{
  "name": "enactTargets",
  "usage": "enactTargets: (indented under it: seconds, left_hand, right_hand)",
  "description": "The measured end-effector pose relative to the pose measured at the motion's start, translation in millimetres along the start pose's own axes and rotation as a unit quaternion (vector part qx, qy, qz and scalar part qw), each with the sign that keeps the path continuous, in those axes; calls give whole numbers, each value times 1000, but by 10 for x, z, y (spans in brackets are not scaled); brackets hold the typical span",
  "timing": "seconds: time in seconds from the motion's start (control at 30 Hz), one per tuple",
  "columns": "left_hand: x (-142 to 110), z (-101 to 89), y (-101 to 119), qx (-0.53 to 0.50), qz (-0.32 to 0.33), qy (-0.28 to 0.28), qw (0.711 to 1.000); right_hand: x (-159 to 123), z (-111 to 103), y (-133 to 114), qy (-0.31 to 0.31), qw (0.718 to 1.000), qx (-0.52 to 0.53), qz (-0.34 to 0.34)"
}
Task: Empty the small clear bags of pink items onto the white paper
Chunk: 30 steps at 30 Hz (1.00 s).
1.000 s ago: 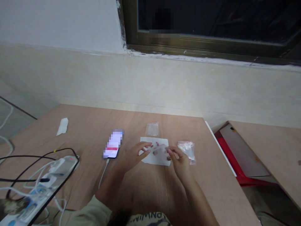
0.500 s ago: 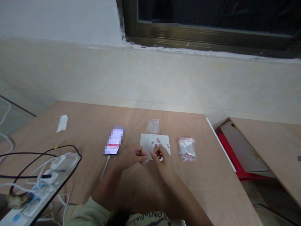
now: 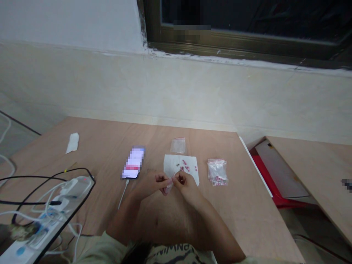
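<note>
My left hand (image 3: 152,185) pinches a small clear plastic bag (image 3: 166,190) with a pinkish tint, just in front of a white sheet of paper (image 3: 169,163). Thumb and fingers of my right hand (image 3: 188,187) are closed together at the bag's upper edge; whatever is between them is too small to make out. Several small red pieces (image 3: 187,168) lie scattered on the paper, beside a tiny dark piece (image 3: 178,164). Behind the paper lies a flat clear zip bag (image 3: 178,145). To the right rests a stack of clear bags (image 3: 217,172) with red bits inside.
A lit phone (image 3: 134,163) on a white cable lies left of the paper. Farther left are a scrap of white paper (image 3: 72,143) and a power strip (image 3: 73,190) tangled in cables. Beyond the table's right edge stands another table (image 3: 316,161).
My right hand has come in against the bag in my left hand, closing the small gap between them. Its fingers have drawn together. The view has shifted slightly.
</note>
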<state>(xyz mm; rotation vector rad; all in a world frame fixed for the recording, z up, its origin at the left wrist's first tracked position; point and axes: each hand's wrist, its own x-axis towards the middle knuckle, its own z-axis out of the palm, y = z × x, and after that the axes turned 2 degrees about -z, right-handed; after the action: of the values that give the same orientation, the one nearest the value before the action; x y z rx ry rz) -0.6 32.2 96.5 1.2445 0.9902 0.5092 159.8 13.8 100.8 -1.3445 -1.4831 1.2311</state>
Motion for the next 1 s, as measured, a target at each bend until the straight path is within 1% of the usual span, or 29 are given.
enactTargets:
  seconds: [0.17,0.27,0.33,0.4,0.5,0.63,0.67,0.77,0.8,0.83,0.93,1.0]
  left_hand:
    - [72,-60,25,55,19,114,992]
    - [107,-34,29,119,47,134,983]
    - [113,7,20,155,62,135,977]
    - [99,32,10,178,70,134,972]
    - [53,-2,-7,174,63,133,974]
    - [10,-110,-80,143,42,175,973]
    - [9,-128,-109,136,32,171,975]
    - [28,-146,-213,112,-22,101,988]
    - [42,-147,-250,103,-32,91,990]
    - [59,-148,-287,94,-35,93,991]
    - [125,-169,-402,71,-26,139,987]
    - [174,-195,-471,57,-29,165,984]
  right_hand:
    - [53,-26,29,69,996,-54,12]
    - [87,40,54,105,993,-58,14]
    - [109,107,82,90,995,-29,28]
    - [129,157,124,53,997,16,59]
    - [147,158,195,25,990,94,100]
    - [148,97,254,3,976,197,93]
    - [149,88,268,-11,973,213,87]
    - [157,92,343,-46,967,239,80]
    - [160,98,383,-40,966,241,82]
    - [160,104,430,-21,966,241,89]
    - [139,115,585,71,963,230,121]
    - [113,118,677,104,962,216,129]
